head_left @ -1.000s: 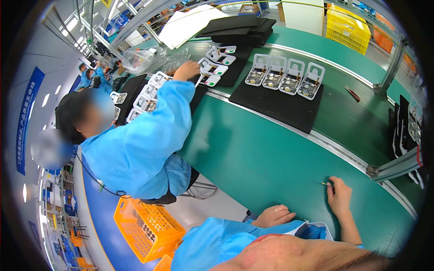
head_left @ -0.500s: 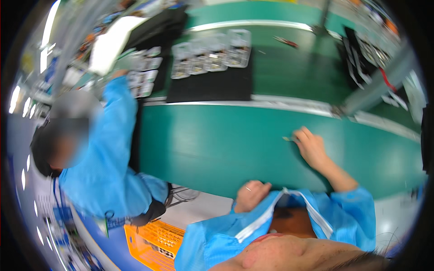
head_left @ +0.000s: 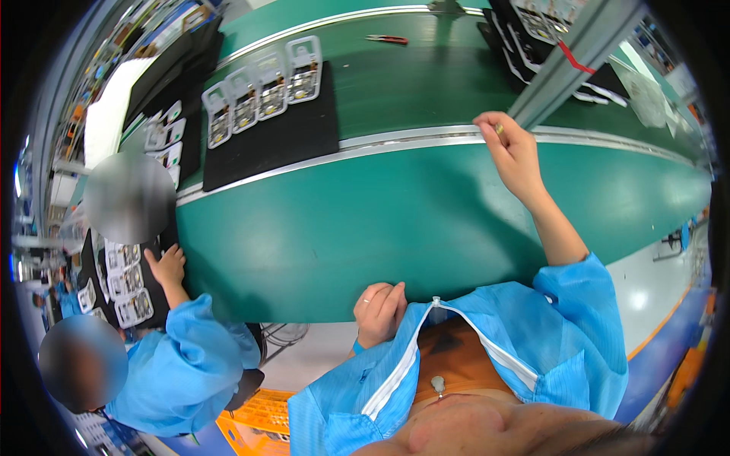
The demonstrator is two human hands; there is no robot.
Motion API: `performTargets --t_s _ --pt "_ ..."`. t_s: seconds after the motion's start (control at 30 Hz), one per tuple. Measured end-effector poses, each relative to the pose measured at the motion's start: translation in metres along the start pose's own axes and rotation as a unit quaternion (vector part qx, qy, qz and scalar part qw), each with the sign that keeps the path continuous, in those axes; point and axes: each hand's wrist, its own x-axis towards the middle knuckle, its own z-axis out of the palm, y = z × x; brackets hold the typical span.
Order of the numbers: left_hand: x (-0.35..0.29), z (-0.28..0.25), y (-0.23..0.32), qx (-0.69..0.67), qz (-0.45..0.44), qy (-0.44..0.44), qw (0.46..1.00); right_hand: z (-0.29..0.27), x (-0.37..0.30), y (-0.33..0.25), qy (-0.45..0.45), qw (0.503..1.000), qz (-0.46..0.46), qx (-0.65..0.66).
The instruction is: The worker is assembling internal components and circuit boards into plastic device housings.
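My right hand (head_left: 514,156) is raised over the metal rail (head_left: 411,141) at the worktable's far side. Its fingers are pinched on a small yellowish piece (head_left: 499,130), too small to tell its kind. My left hand (head_left: 378,313), with a ring on one finger, lies curled at the near edge of the green worktable (head_left: 327,235). Nothing shows in its closed fingers. Beyond the rail, to the left, several clear plastic trays (head_left: 272,95) holding small parts stand in a row on a black mat (head_left: 304,133).
Red-handled pliers (head_left: 389,39) lie on the far green surface. A grey post (head_left: 570,64) with red tape rises at the right, beside black trays (head_left: 508,49). On the left, a co-worker in a blue jacket (head_left: 179,365) reaches toward other parts trays (head_left: 125,281). An orange crate (head_left: 258,418) sits below.
My right hand has lifted from the green tabletop up to the rail, still pinching the small piece. My left hand stays by the near edge. The view has turned, and the co-worker's arm has drawn back.
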Motion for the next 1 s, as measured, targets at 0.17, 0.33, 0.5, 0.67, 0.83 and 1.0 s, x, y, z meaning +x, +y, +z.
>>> performTargets --t_s 0.17,0.33,0.5,0.67,0.83,1.0 --pt "0.008 -0.001 0.008 -0.082 -0.037 0.019 0.996 0.004 -0.02 0.028 -0.063 0.998 -0.006 -0.011" --pt "0.009 -0.017 0.019 -0.083 -0.154 0.092 0.98 0.007 -0.011 0.06 -0.143 0.989 0.008 0.032" --pt "-0.023 -0.044 0.003 -0.091 -0.349 0.238 0.902 0.071 0.01 0.005 -0.38 0.864 0.193 0.269" --pt "-0.072 -0.073 -0.014 -0.156 -0.413 0.359 0.822 0.164 0.031 -0.024 -0.428 0.816 0.229 0.313" --pt "-0.155 -0.097 -0.035 -0.271 -0.491 0.476 0.677 0.23 0.035 -0.049 -0.447 0.78 0.32 0.298" --pt "-0.194 -0.125 -0.064 -0.311 -0.46 0.527 0.643 0.29 0.019 -0.059 -0.472 0.773 0.333 0.263"
